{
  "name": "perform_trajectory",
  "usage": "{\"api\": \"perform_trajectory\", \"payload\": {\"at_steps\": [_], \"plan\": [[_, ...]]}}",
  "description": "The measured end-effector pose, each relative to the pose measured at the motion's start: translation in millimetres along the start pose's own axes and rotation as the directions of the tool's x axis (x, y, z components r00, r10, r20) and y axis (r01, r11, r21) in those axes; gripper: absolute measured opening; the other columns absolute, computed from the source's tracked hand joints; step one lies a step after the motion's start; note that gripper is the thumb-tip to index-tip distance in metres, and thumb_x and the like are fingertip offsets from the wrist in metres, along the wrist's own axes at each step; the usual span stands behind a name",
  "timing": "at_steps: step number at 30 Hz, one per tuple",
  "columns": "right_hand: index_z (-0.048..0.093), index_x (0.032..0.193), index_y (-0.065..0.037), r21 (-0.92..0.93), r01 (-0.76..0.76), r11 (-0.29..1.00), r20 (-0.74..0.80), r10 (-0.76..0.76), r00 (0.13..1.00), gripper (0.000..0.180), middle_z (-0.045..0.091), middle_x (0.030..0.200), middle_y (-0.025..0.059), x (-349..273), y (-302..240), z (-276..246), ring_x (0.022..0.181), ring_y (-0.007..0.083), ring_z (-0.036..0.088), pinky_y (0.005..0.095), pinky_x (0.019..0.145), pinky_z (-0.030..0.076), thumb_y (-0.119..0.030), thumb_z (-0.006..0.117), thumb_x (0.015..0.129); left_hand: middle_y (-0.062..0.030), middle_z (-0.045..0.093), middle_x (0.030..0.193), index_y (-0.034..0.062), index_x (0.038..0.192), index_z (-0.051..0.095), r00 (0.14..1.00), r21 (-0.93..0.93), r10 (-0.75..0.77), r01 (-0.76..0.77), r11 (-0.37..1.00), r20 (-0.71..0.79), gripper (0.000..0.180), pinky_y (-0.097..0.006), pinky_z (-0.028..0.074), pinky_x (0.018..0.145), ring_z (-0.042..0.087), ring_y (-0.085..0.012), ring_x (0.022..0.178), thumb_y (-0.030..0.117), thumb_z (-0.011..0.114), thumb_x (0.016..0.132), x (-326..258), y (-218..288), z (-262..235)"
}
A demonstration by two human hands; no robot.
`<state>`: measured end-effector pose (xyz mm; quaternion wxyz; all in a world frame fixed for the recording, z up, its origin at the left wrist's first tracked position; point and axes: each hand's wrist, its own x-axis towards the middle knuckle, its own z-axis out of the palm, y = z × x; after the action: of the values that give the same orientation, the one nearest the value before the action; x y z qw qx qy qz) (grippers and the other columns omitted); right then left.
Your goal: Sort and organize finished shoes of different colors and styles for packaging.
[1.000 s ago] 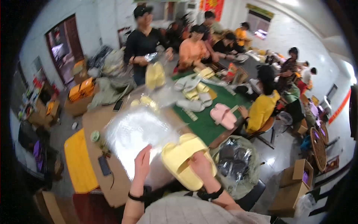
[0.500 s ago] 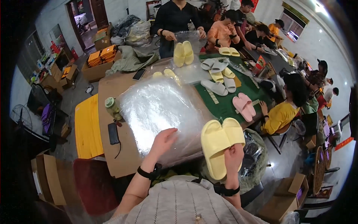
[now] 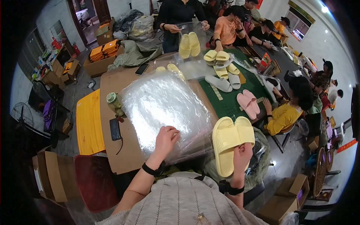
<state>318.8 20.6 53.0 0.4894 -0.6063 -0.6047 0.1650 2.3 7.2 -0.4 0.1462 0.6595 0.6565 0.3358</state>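
Observation:
My right hand (image 3: 242,155) holds a pair of pale yellow slippers (image 3: 229,140), soles together, beside the table's near right corner. My left hand (image 3: 165,139) rests with fingers curled on the near edge of a stack of clear plastic bags (image 3: 165,105) lying on the brown table (image 3: 112,150). Both wrists wear black bands. The slippers hang just right of the bag stack, apart from it.
A phone (image 3: 114,129) and a green bottle (image 3: 113,103) lie left of the bags. More yellow, white and pink slippers (image 3: 247,102) sit on the green mat (image 3: 228,101). Several people work around the far and right sides. A yellow stool (image 3: 89,122) and cardboard boxes (image 3: 48,176) stand left.
The view has tilted down and closer to the table. My left hand has settled onto the bag stack, and the slippers in my right hand came nearer.

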Motion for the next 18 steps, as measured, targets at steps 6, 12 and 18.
{"api": "perform_trajectory", "payload": {"at_steps": [6,12,18], "plan": [[0.061,0.098,-0.001,0.099,0.061,0.993,0.164,-0.076,0.984,0.021,0.060,0.083,0.0082,-11.2,-16.6,6.2,0.070,0.0203,0.060,0.0279,0.066,0.048,0.000,0.066,0.078,-0.0097,0.065,0.103,0.0059,0.100,0.074,0.994,-0.160,-0.083,0.070,0.985,-0.078,0.016,-0.030,0.055,0.068,0.064,-0.0222,0.083,0.016,0.065,0.093,4.9,-0.7,1.0],[0.058,0.089,-0.003,-0.095,0.154,0.984,0.571,-0.073,0.818,0.022,0.060,0.084,0.0141,-27.9,-30.3,41.2,0.077,0.0357,0.062,0.0449,0.063,0.049,-0.012,0.071,0.073,-0.0107,0.061,0.089,0.0058,0.095,0.072,0.983,-0.171,0.011,-0.042,0.984,-0.182,0.012,-0.040,0.050,0.073,0.060,-0.0303,0.083,0.012,0.068,0.085,6.4,24.9,-11.4],[0.056,0.088,-0.004,-0.197,0.266,0.944,0.512,-0.132,0.849,0.020,0.057,0.086,0.0156,-26.6,-27.5,58.4,0.080,0.0374,0.061,0.0476,0.067,0.049,-0.019,0.067,0.080,-0.0081,0.057,0.084,0.0093,0.096,0.073,0.958,-0.007,0.181,-0.187,0.982,-0.223,0.013,-0.038,0.048,0.072,0.056,-0.0283,0.083,0.011,0.070,0.083,3.5,33.9,-25.3]]}}
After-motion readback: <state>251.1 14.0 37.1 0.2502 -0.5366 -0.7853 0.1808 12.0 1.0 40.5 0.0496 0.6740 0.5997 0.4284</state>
